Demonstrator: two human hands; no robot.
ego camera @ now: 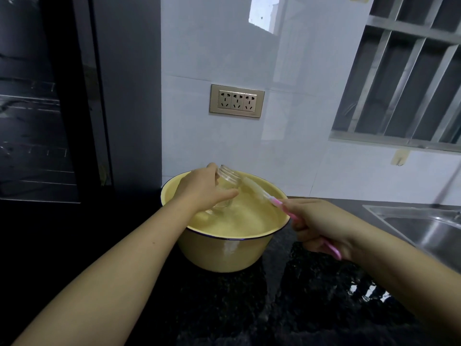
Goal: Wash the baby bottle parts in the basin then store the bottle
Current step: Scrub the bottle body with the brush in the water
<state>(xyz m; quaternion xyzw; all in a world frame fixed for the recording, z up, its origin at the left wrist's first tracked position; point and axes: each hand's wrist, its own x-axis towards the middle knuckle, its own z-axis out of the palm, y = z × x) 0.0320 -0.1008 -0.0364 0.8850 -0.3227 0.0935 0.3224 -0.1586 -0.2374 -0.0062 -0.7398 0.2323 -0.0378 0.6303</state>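
Over the yellow basin [224, 253], the left hand [203, 189] grips a clear baby bottle [228, 179], fingers and thumb curled round its body. The bottle is held tilted, its threaded neck up and toward the far side and its base down near the water [244, 218]. I cannot tell whether the base touches the surface.

Just to the right, the right hand [321, 223] is closed round the pink handle of a bottle brush [254, 187], with the end of the handle sticking out at the near side of the fist. The pale brush head reaches left across the basin and its tip meets the bottle's neck. Whether it goes into the mouth is unclear.

Water fills the basin, which has a dark rim and stands on a black speckled counter [311, 295]. Wet patches shine on the counter's near right part. A steel sink [424, 228] is set into the counter at the right edge.

On the far tiled wall, above the basin, sits a gold-framed triple socket [237, 101]. A barred window [404, 83] lies to the far right, and a dark glass-fronted cabinet [37, 108] stands at the left.
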